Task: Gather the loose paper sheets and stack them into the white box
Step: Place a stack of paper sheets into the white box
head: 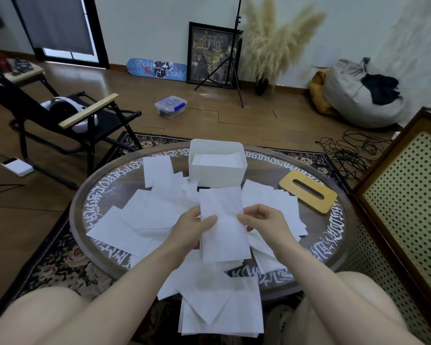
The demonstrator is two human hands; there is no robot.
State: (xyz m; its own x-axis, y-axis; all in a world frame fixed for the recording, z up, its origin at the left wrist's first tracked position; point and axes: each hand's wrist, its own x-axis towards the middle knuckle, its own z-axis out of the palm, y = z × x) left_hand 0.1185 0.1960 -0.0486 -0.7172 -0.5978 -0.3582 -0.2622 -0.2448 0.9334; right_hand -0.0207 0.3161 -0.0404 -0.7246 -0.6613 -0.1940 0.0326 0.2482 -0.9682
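Two-handed pinch on thin rectangular sheet (223, 225)

The thin white paper sheets (159, 215) look matt and soft, faintly textured like tissue. The white rectangular box (217, 173) appears smooth matt plastic. The round dark wooden table (316, 247) has a glossy top with painted white script around its rim. The flat tan wooden lid with an oval slot (309, 191) looks smooth with a satin finish.
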